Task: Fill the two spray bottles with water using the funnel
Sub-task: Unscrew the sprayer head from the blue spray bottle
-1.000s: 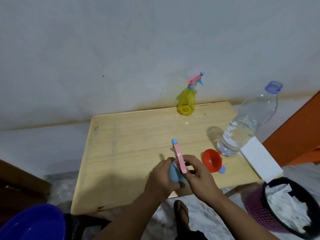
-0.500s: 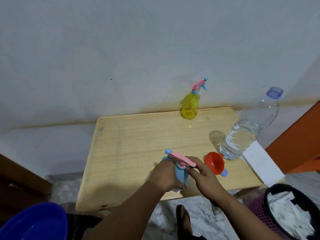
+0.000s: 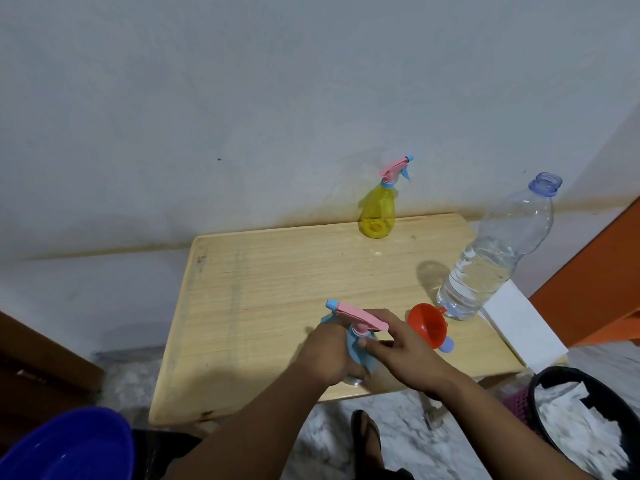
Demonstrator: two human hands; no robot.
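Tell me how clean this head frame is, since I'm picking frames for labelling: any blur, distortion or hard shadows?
Head view: wide-angle bending tilts the water bottle and curves the table edges; light is dim and soft, the bottle casting a faint shadow to its left; the left hand and right hand on the blue spray bottle look slightly soft; the yellow spray bottle stays readable.

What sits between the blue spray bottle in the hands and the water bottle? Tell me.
In the head view, the red funnel lies on its side between the blue spray bottle and the water bottle.

Matt wooden table (image 3: 263, 292), glossy plastic funnel (image 3: 427, 323)
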